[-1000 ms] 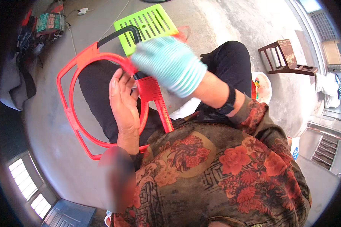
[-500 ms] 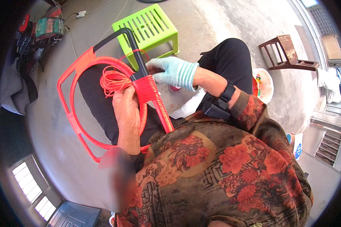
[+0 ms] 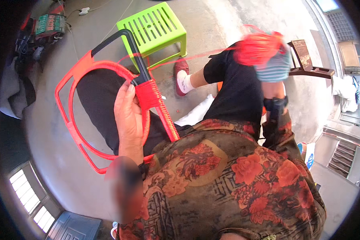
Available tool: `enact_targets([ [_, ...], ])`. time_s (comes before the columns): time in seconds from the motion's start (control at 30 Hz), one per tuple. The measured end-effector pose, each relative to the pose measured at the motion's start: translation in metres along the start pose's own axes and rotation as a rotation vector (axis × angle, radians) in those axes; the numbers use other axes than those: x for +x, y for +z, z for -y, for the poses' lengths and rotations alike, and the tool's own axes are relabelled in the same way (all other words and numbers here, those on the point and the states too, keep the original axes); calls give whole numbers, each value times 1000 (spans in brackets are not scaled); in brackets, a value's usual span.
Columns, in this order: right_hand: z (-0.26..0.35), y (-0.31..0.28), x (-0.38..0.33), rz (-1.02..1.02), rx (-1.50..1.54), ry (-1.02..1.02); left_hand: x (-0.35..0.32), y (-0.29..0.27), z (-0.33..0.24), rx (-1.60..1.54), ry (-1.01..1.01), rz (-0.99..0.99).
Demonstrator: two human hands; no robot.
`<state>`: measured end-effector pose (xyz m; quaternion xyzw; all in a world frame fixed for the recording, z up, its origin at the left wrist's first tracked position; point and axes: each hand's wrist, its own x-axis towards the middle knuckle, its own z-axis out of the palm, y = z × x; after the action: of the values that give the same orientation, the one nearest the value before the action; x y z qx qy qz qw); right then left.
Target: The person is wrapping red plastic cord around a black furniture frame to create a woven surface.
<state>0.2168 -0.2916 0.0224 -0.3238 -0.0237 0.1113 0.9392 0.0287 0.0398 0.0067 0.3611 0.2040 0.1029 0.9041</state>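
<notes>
A black tube frame (image 3: 131, 44), largely wrapped in red cord and with a wrapped ring (image 3: 74, 112) inside its outline, rests over my left thigh. My bare left hand (image 3: 128, 106) closes round the frame just beside a thick block of red wrapping (image 3: 147, 95). Off to the right, my right hand (image 3: 273, 68), in a pale blue-green striped glove, grips a loose bundle of red cord (image 3: 260, 48); both are blurred by motion. One strand of cord (image 3: 196, 57) stretches from the bundle back to the frame.
A lime green slatted stool (image 3: 152, 32) stands just beyond the frame. A small dark wooden chair (image 3: 302, 56) is at the right behind my gloved hand. My foot in a red shoe (image 3: 180, 72) is on the floor between them. A green-labelled box (image 3: 50, 26) sits far left.
The cord bundle has passed from my left hand to my right, which has swung far right, drawing out a strand. My left hand stays at the frame, now holding it.
</notes>
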Motion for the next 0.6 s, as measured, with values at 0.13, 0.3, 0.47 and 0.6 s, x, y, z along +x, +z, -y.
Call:
enact_targets([
  [0.13, 82, -75, -2, 190, -40, -50, 1, 8, 0, 50, 30, -38],
  [0.3, 33, -13, -5, 59, -21, 184, 0, 4, 1, 16, -3, -16],
  [0.47, -98, 66, -14, 185, -701, 506, -5, 3, 3, 33, -16, -39],
  [0.6, -143, 105, -28, 451, -783, 850, -1, 0, 5, 26, -33, -15],
])
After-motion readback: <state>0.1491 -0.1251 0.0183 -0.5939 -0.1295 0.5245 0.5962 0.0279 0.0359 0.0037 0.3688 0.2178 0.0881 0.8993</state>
